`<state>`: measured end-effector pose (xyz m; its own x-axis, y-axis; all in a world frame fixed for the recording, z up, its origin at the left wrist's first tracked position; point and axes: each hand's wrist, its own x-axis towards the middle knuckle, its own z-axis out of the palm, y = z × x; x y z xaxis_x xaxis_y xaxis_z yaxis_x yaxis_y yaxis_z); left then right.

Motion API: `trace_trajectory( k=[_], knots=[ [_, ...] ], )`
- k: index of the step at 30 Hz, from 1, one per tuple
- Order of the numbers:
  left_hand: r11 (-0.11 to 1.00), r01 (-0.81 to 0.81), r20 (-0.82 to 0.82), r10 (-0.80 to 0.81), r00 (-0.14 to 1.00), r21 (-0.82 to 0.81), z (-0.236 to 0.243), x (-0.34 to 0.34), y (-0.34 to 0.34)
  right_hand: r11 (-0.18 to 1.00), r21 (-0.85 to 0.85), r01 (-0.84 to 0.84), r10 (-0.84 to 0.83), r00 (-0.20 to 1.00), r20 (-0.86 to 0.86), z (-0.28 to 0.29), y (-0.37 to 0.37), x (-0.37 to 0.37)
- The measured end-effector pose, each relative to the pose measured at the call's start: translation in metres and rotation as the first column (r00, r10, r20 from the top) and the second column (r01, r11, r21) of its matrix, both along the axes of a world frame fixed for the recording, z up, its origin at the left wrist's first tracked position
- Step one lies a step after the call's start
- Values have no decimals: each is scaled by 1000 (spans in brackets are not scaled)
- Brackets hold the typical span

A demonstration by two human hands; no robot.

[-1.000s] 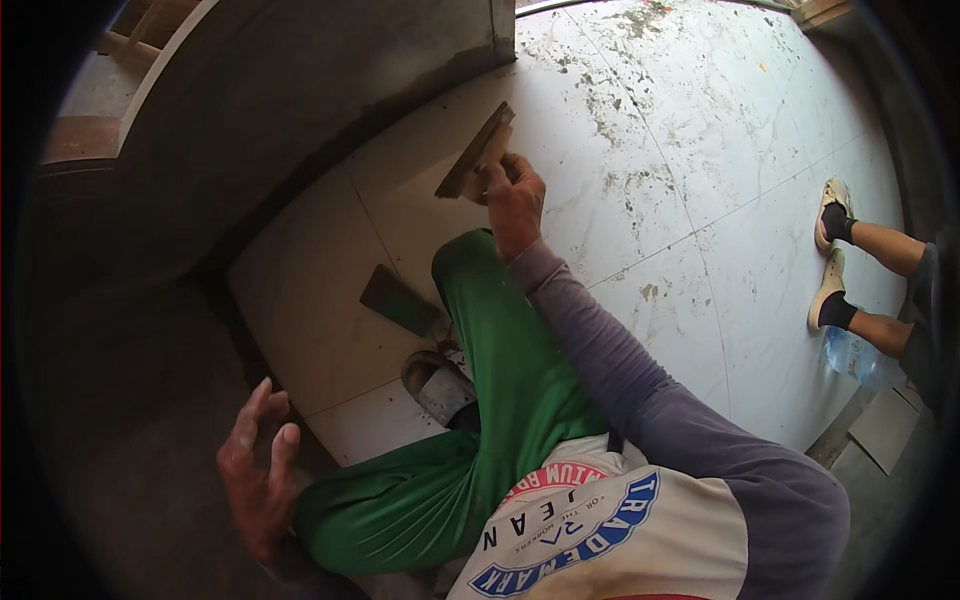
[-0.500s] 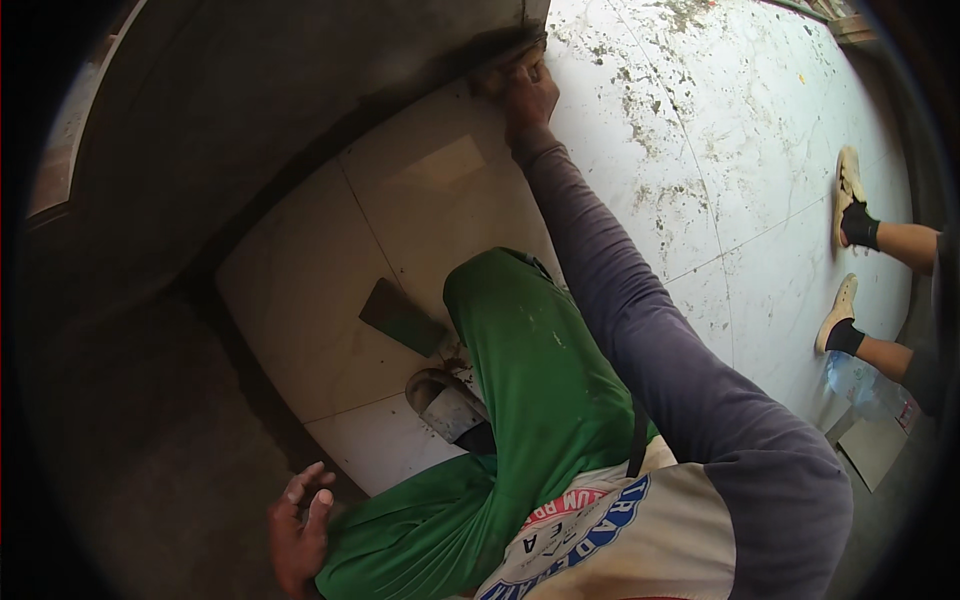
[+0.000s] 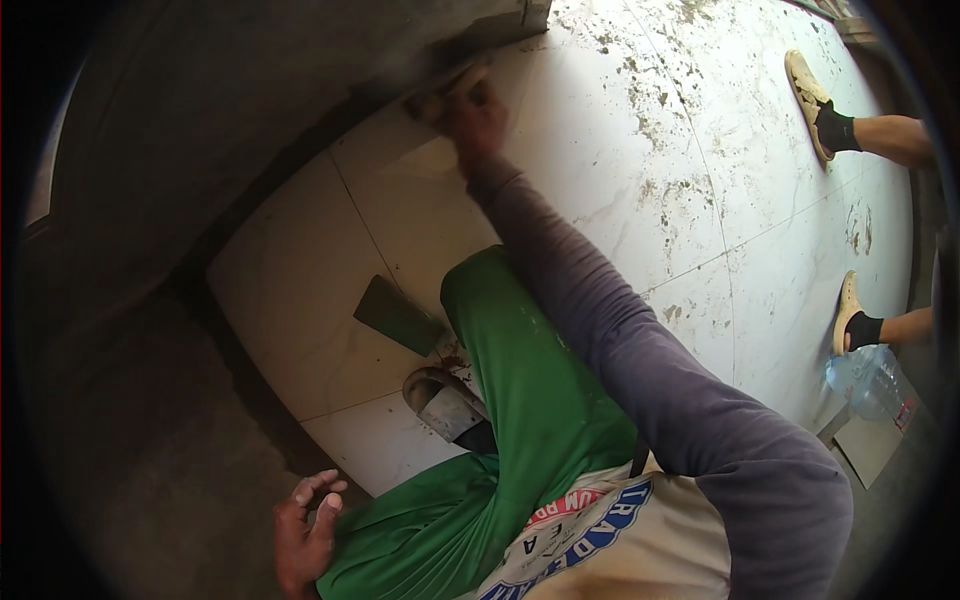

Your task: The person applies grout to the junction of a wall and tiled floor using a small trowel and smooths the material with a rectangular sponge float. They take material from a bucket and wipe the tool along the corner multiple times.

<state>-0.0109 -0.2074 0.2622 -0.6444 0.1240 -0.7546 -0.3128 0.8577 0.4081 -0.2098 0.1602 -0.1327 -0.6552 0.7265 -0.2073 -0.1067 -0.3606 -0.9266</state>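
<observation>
One right hand (image 3: pixel 480 125), mine, blurred, is wrapped around a flat hand tool (image 3: pixel 466 80) at the foot of the dark wall (image 3: pixel 290 90); one left hand (image 3: pixel 304 535), mine, well apart, is half-open, fingers curved, thumb separate, just beside my green trouser leg (image 3: pixel 415 520).

Right hand (image 3: pixel 478 128): gripped a blurred trowel (image 3: pixel 465 80) near the dark wall (image 3: pixel 270 110).
Left hand (image 3: pixel 303 537): curled loosely beside green trousers (image 3: pixel 540 400).
Green board (image 3: pixel 396 316): lay on white tiles (image 3: pixel 590 190) near a sandal (image 3: pixel 447 408).
</observation>
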Motion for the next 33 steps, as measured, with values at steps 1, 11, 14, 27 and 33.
trace_trajectory(
  k=[1, 11, 14, 27, 33],
  knots=[
    [999, -42, 36, 42, 998, 3, 2, 1, 1, 999, -33, 21, -21, 1000, 12, 5, 31, 1],
    [998, 58, 73, -59, 996, 20, -6, -18, 14, 985, 83, -149, 146, 988, 44, -26, 16, -23],
    [1000, 24, 106, -24, 994, -1, 1, -14, 9, 989, -67, -129, 127, 991, -34, 2, -20, -3],
    [995, 103, 72, -103, 992, 9, 3, -16, 17, 943, -27, -331, 329, 920, 214, 21, 27, 4],
    [999, 49, 97, -49, 994, 1, 0, -6, -4, 987, -138, -82, 88, 995, 37, 18, 98, 33]
  ],
)
